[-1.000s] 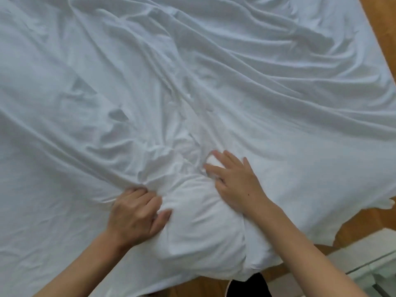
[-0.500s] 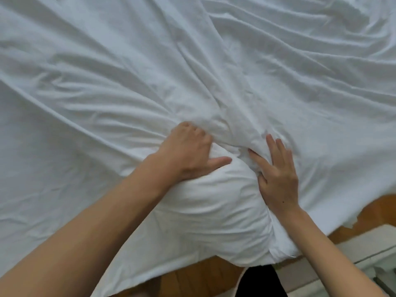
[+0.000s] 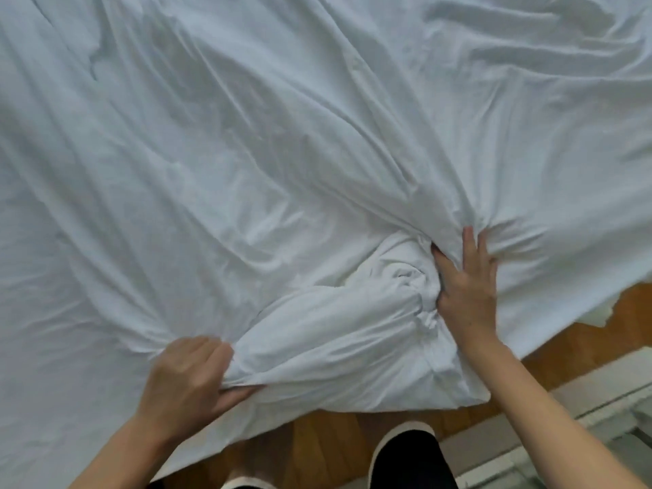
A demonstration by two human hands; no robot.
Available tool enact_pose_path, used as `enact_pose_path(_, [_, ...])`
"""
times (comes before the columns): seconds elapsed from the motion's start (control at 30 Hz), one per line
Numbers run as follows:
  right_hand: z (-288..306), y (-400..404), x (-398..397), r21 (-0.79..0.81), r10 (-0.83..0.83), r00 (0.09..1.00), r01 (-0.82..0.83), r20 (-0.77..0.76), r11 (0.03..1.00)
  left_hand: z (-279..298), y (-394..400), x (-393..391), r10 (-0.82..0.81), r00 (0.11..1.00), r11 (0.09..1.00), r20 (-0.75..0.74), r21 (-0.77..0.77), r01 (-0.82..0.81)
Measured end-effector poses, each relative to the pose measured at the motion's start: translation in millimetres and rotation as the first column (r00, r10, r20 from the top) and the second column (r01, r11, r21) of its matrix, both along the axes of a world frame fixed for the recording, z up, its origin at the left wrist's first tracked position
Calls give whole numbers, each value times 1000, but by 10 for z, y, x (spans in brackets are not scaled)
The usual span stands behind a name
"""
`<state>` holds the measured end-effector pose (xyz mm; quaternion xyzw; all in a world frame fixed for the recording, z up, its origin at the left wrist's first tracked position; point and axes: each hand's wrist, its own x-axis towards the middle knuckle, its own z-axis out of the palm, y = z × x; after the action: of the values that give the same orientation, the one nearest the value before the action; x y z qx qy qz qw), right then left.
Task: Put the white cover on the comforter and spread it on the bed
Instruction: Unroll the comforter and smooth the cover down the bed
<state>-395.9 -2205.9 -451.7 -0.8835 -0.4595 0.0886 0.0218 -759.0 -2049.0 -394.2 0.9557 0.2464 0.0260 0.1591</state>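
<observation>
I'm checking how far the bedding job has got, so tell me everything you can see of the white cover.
The white cover is thin, soft-looking cloth, heavily creased, spread across nearly the whole view. Near its front edge it bulges over a padded lump, with gathered, twisted folds beside it. The left hand grips a fold at the lump's left; the right hand presses flat with spread fingers on its right. The front edge hangs over the wooden floor.

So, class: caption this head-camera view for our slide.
Left hand grips the white cover; right hand presses beside the bunched comforter.
</observation>
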Motion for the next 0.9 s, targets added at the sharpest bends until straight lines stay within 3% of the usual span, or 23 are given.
enact_pose_path(0.13, [-16, 0, -117, -4, -60, 998, 60, -14, 998, -58, 112, 241, 96, 989, 979, -113, -170, -114])
enact_pose_path(0.2, [143, 82, -86, 101, -52, 998, 50, 23, 994, 5, 295, 448, 160, 982, 957, -101, -228, -179])
enact_pose_path(0.27, [340, 223, -178, 260, 54, 998, -57, 16, 964, -19, 444, 654, 131, 991, 987, -40, -89, -134])
enact_pose_path(0.33, [569, 483, -397, 333, 228, 968, -181, -106, 925, -132, 559, 870, -13, 998, 997, -67, 69, 18])
enact_pose_path(0.4, [714, 767, -665, 128, 291, 865, -261, -409, 957, -316, 679, 1013, -169, 971, 979, -170, 81, 185])
enact_pose_path(0.47, [635, 952, -869, -231, 130, 743, -362, -657, 903, -446, 805, 1033, -225, 920, 966, -321, 48, 253])
enact_pose_path(0.53, [514, 1000, -1014, -377, 87, 740, -436, -667, 818, -482, 906, 979, -216, 851, 963, -478, 39, 266])
enact_pose_path(0.6, [411, 919, -1118, -403, 145, 797, -443, -587, 801, -439, 927, 910, -201, 785, 955, -586, 61, 290])
enact_pose_path(0.63, [398, 838, -1162, -396, 144, 820, -412, -555, 820, -443, 916, 882, -222, 791, 949, -569, 59, 309])
enact_pose_path(0.73, [401, 488, -1412, -250, 91, 858, -247, -506, 936, -301, 800, 743, -241, 894, 950, -377, 96, 297])
enact_pose_path(0.8, [390, 199, -1671, -3, 166, 891, -184, -423, 983, -223, 701, 452, -208, 963, 961, -169, 148, 234])
enact_pose_path(0.9, [446, -92, -2111, 282, 285, 847, -168, -450, 945, -62, 472, -193, -159, 986, 966, -52, 198, 166])
